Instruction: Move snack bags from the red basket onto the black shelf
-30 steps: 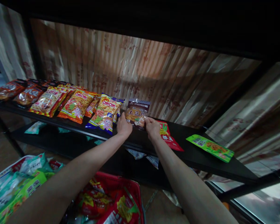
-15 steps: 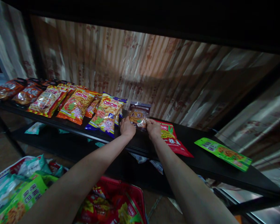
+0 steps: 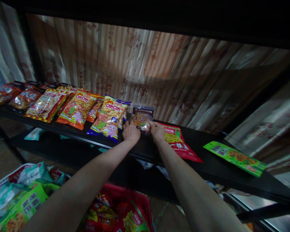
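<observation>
A brown snack packet (image 3: 143,118) with a checked top edge leans back on the black shelf (image 3: 145,145). My left hand (image 3: 130,132) grips its lower left edge. At its right edge, my right hand (image 3: 158,131) pinches the wrapper between thumb and fingers. Close on the left stands a yellow and purple snack bag (image 3: 108,117). A red snack bag (image 3: 182,149) lies just right of my right hand, partly covered by that hand and wrist.
Orange snack bags (image 3: 77,108) and other packets line the shelf's left part. A green packet (image 3: 235,158) lies at the right. Below are a red basket (image 3: 145,201) of red packets and another basket holding green packets (image 3: 29,203). A patterned sheet (image 3: 147,64) hangs behind.
The brown packet looks slightly lower and tilted further back, with both hands still on it. The view has shifted a little.
</observation>
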`<state>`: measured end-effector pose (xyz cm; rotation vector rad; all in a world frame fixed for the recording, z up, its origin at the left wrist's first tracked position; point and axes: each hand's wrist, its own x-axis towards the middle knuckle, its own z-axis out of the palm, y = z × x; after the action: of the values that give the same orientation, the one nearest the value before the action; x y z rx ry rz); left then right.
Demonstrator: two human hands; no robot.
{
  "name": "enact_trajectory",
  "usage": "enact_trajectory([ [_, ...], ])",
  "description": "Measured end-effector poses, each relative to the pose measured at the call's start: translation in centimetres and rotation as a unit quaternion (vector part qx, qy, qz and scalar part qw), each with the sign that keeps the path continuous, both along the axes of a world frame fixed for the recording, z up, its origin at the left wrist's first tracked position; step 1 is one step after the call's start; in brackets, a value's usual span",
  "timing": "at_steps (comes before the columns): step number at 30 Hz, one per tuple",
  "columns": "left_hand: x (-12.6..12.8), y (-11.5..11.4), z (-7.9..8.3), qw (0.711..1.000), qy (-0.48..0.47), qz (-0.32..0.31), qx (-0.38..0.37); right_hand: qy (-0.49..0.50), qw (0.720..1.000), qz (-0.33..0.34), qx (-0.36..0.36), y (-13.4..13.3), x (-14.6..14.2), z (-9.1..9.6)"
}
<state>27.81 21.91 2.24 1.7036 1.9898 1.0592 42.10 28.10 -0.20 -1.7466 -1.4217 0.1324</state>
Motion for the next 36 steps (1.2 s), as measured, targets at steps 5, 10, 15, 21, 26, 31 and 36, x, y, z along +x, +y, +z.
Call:
enact_trajectory([
  [5,0.2,-0.3,0.0,1.000,0.012,0.007,-0.007,-0.035,0.998,-0.038,-0.029,-1.1,-0.8,1.0],
  [10,0.4,-0.4,-0.3,0.999,0.036,0.012,0.011,-0.082,0.994,-0.050,-0.057,-1.9,-1.2,1.7],
  [15,0.6,-0.2,-0.6,0.998,0.056,0.010,0.013,-0.112,0.988,-0.061,-0.083,-2.4,-1.3,1.7],
  [21,0.7,-0.2,-0.9,0.998,0.060,0.017,0.023,-0.133,0.983,-0.067,-0.111,-2.7,-1.5,2.2],
  [26,0.7,-0.2,-1.1,0.998,0.057,0.021,0.031,-0.126,0.982,-0.066,-0.122,-2.7,-1.5,2.3],
  [31,0.8,-0.2,-1.2,0.997,0.058,0.037,0.032,-0.108,0.985,-0.057,-0.119,-2.7,-1.3,2.1],
  [36,0.8,-0.1,-1.3,0.997,0.058,0.044,0.024,-0.064,0.991,-0.055,-0.107,-2.4,-1.6,2.1],
])
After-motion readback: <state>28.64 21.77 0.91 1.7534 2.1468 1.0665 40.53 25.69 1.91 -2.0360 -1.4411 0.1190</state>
